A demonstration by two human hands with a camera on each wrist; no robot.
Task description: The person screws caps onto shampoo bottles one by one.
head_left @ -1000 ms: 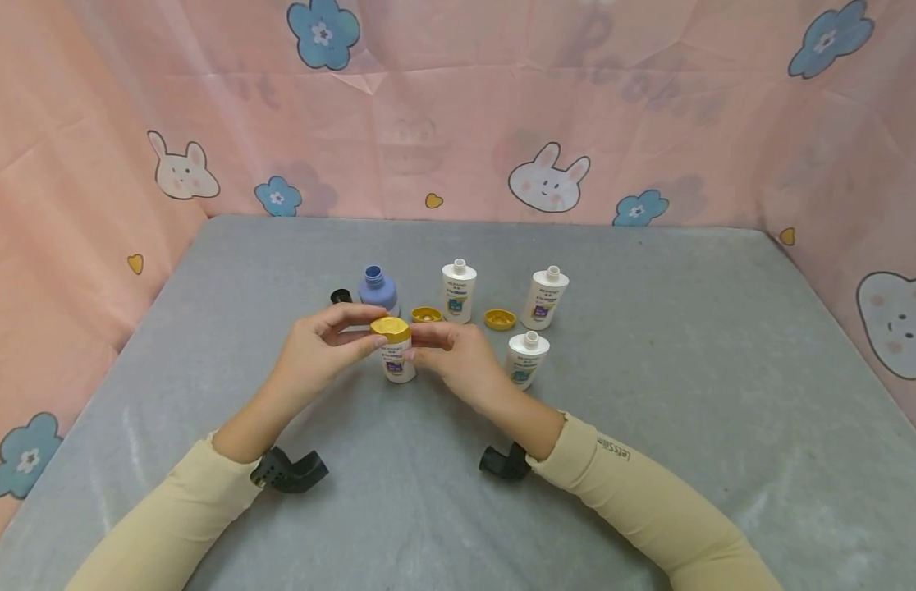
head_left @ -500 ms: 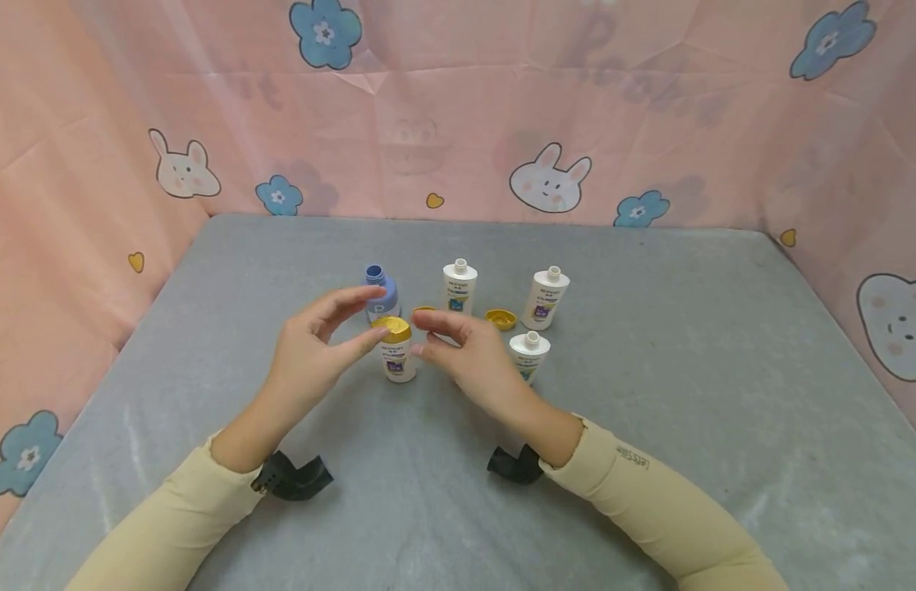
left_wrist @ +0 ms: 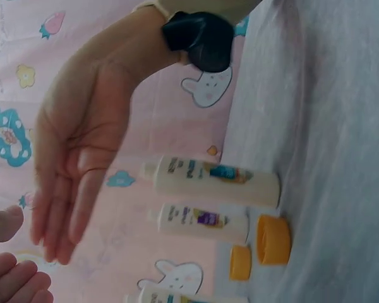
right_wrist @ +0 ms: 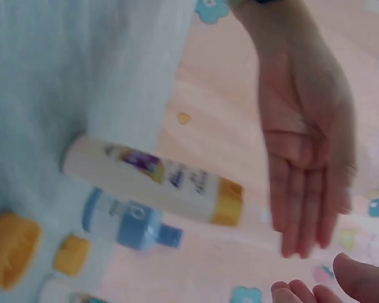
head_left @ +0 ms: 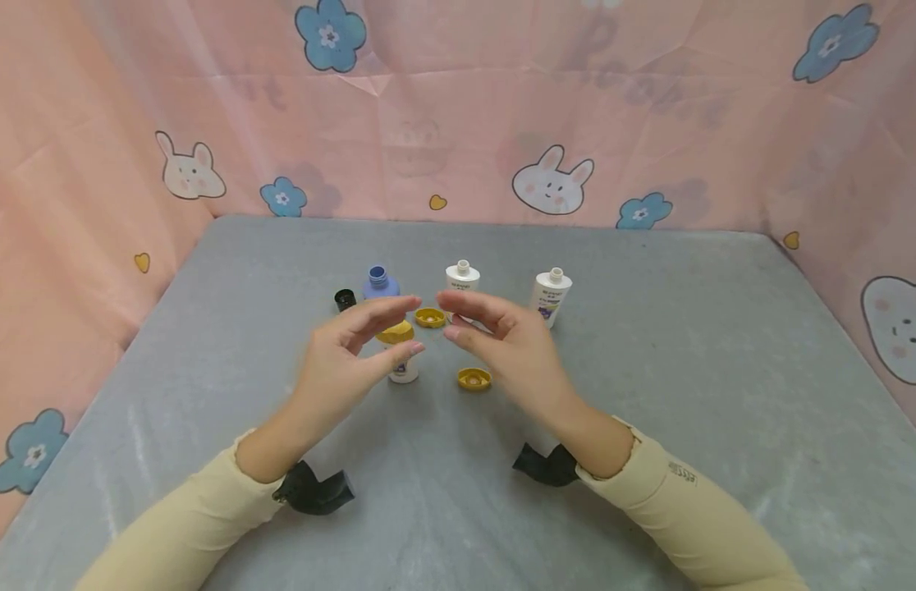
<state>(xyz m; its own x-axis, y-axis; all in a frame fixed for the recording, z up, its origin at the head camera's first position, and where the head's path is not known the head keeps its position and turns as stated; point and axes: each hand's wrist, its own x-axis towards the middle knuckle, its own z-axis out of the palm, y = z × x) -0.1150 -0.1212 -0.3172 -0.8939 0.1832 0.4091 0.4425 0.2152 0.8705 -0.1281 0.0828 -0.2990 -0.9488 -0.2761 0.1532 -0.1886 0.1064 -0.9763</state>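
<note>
My left hand (head_left: 354, 341) hovers with fingers and thumb spread, nothing between them. It overlaps a white bottle (head_left: 404, 373) with a gold cap (head_left: 396, 332), which stands upright on the table. Facing it, my right hand (head_left: 528, 353) is also spread and holds nothing. In the left wrist view, behind my right hand, stand uncapped white bottles, one with a teal label (left_wrist: 218, 180) and a smaller-looking one with a purple label (left_wrist: 205, 218). The right wrist view shows the gold-capped bottle (right_wrist: 151, 180) beside a blue bottle (right_wrist: 132, 218), with my left palm above.
Uncapped white bottles stand at the back middle (head_left: 462, 273) and back right (head_left: 551, 295). Loose gold caps lie near the middle (head_left: 430, 317) and in front (head_left: 474, 378). A black cap (head_left: 344, 299) is left of the blue bottle. A pink curtain (head_left: 458, 98) borders the grey table.
Both hands have let go of the gold-capped bottle and shifted right, the right hand farther. A front gold cap has come into view, while the front white bottle is now hidden behind the right hand.
</note>
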